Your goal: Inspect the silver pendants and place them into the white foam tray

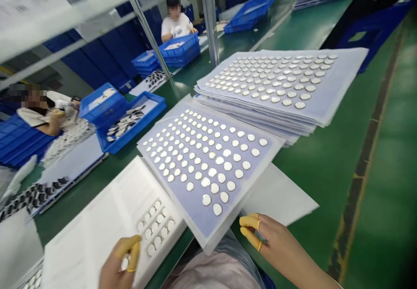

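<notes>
My left hand [120,263], with yellow finger covers on, is over the near end of a white foam tray [87,219]. Its thumb and forefinger are pinched together; whatever is between the tips is too small to tell. Small white round pieces [159,218] sit in rows in the tray beside it, and one shows through the gap between the fingers. To the right, my right hand [270,239], also in yellow finger covers, has its fingers slightly apart and nothing visible in them. It is near the lower right edge of a purple-blue sheet [192,211] carrying many white round pieces in rows.
A stack of similar sheets [254,111] stands behind. A white sheet [276,193] lies partly under the front one. Blue bins [130,128] hold parts at the left. Metal posts [210,20] rise from the green table. Two people sit at work across it.
</notes>
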Demonstrator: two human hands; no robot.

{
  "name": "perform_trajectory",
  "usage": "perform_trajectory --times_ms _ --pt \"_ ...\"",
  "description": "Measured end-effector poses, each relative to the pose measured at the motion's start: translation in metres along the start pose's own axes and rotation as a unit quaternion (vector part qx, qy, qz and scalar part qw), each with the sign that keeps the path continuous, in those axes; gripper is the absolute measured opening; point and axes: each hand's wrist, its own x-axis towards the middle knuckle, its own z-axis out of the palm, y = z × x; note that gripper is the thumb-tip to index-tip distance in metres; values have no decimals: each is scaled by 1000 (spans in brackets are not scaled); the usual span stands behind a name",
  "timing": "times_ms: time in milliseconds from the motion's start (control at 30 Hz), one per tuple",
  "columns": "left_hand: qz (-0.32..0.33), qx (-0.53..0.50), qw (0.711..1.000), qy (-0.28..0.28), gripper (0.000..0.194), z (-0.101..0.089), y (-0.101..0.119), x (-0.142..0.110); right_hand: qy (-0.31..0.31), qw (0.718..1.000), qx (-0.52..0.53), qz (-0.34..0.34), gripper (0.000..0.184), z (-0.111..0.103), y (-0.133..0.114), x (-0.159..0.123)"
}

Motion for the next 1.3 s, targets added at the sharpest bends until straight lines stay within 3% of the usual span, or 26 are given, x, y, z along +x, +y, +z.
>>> perform_trajectory --times_ms 67,167,300,467,900,1067,1133,1200,1300 --pt "139 -71 987 -42 22 23 36 19 45 998 -21 -30 16 14 -8 9" --pt "281 -74 953 -92 29 57 92 44 87 988 -93 -83 18 31 -23 28" --pt "327 49 928 -169 32 88 140 68 73 963 -238 -108 29 47 -32 46" --pt "361 139 899 -206 24 96 161 85 -19 939 -336 -72 22 48 -34 47" --pt "444 119 862 -217 15 87 168 112 -151 895 -412 -79 25 37 -61 81" --pt "421 76 885 -184 17 57 145 89 -171 893 -407 -90 21 21 -73 86" --pt "380 -7 912 -157 20 33 127 67 -163 912 -351 -137 19 16 -86 86" --pt "308 -154 933 -109 15 8 105 42 -146 939 -230 -211 19 17 -103 85" --pt "233 -340 910 -47 12 -20 76 8 -118 955 17 -271 19 36 -134 83"
